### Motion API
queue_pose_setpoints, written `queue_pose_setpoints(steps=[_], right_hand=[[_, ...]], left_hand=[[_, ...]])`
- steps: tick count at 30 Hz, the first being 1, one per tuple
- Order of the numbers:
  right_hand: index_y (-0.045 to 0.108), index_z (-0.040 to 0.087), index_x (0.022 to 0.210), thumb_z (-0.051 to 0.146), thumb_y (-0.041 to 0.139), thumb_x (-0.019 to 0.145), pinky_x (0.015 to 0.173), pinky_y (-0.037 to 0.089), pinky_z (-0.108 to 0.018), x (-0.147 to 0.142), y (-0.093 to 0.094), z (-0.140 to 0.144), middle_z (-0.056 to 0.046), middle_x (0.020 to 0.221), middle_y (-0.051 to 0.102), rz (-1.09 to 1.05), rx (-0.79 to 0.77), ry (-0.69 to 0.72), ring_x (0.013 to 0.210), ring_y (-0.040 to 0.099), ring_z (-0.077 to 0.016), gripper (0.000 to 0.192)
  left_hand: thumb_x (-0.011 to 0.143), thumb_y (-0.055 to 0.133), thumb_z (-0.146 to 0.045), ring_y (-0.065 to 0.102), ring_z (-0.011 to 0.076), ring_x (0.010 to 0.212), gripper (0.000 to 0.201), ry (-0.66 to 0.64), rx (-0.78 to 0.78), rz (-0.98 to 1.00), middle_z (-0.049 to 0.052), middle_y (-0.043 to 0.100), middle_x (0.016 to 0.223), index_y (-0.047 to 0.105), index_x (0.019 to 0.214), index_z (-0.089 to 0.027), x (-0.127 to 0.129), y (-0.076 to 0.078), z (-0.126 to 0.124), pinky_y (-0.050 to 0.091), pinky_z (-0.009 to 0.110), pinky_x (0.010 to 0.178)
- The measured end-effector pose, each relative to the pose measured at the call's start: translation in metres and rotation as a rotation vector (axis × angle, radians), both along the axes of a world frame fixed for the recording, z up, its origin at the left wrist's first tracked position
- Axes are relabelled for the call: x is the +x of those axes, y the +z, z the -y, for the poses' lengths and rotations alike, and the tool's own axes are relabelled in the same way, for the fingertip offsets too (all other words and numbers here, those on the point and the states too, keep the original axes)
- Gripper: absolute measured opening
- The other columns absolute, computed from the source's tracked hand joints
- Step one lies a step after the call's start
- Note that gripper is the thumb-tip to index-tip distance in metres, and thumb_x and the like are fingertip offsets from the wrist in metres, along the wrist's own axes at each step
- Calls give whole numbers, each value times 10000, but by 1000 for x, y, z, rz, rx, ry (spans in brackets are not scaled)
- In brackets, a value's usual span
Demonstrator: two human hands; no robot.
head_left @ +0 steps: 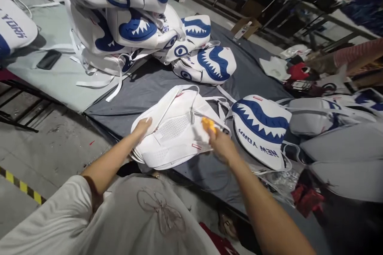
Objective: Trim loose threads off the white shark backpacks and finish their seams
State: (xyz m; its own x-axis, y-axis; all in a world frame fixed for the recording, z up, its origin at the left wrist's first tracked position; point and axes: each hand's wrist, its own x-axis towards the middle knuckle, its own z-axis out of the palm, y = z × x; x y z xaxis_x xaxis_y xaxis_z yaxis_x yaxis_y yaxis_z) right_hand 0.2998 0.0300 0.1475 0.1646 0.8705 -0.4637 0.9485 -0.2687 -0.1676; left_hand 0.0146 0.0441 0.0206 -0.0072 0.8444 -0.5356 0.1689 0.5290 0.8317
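A white backpack [176,127] lies in front of me with its shoulder straps and mesh back panel facing up. At its left edge, my left hand [143,127] grips the backpack, thumb on top and the other fingers hidden. My right hand [223,143] is closed around a small orange tool [208,124], slightly blurred, whose kind I cannot make out. That hand is over the backpack's right side, near a thin white strap. Just to the right lies another white backpack [259,131] with a blue toothed print and "NEW YORK" lettering.
Finished-looking white and blue backpacks [131,28] are heaped at the back of the table [143,75]. A black phone [49,59] lies at left. On the right are grey backpacks [344,147] and another person's arm [353,55]. A clear bottle [243,30] stands behind.
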Motion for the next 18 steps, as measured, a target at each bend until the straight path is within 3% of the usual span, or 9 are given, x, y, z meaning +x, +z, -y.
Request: queue_pose_setpoints(steps=[2, 6, 9, 12, 15, 18], right_hand=[[600, 63, 1244, 468, 254, 1021, 749, 448, -351, -5, 3, -13, -240, 1023, 705, 74, -30, -10, 931, 670, -303, 577], [666, 167, 1151, 540, 347, 1006, 713, 456, -295, -29, 13, -8, -142, 990, 741, -72, -216, 206, 862, 675, -242, 512], [648, 144, 1186, 556, 294, 1009, 662, 455, -307, -43, 20, -6, -128, 879, 736, -54, -223, 174, 744, 663, -236, 571], [651, 150, 1154, 573, 310, 994, 614, 444, -298, -47, 24, -12, -83, 768, 705, -171, -273, 217, 631, 623, -207, 566], [650, 149, 1114, 513, 320, 996, 609, 431, -287, -37, 24, -19, -79, 766, 694, -108, -187, 219, 622, 606, -191, 505], [666, 151, 1064, 587, 345, 978, 610, 440, -295, -8, 32, -24, -93, 765, 695, -133, -333, 255, 634, 612, -200, 548]], left_hand=[[1023, 361, -438, 727, 225, 805, 424, -29, -113, 146, 158, 743, 862, 624, 1069, -108, -11, -7, -8, 599, 382, 784], [1020, 404, -413, 730, 214, 738, 360, -63, -245, 292, 149, 739, 806, 580, 1085, -106, -25, -14, -7, 617, 396, 774], [1020, 406, -422, 727, 213, 733, 362, -93, -258, 284, 131, 734, 793, 569, 1118, -114, -23, -17, -8, 619, 395, 764], [1029, 366, -406, 722, 218, 760, 391, -158, -220, 192, 130, 731, 818, 566, 1184, -108, -17, -15, -5, 608, 390, 761], [1028, 355, -351, 704, 231, 838, 411, -261, -124, 21, 129, 723, 899, 549, 1305, -117, -4, -5, 12, 575, 402, 825], [970, 485, -269, 621, 278, 1077, 483, -364, 29, -232, 124, 673, 1091, 491, 1452, -248, 22, 7, 40, 453, 457, 1021]])
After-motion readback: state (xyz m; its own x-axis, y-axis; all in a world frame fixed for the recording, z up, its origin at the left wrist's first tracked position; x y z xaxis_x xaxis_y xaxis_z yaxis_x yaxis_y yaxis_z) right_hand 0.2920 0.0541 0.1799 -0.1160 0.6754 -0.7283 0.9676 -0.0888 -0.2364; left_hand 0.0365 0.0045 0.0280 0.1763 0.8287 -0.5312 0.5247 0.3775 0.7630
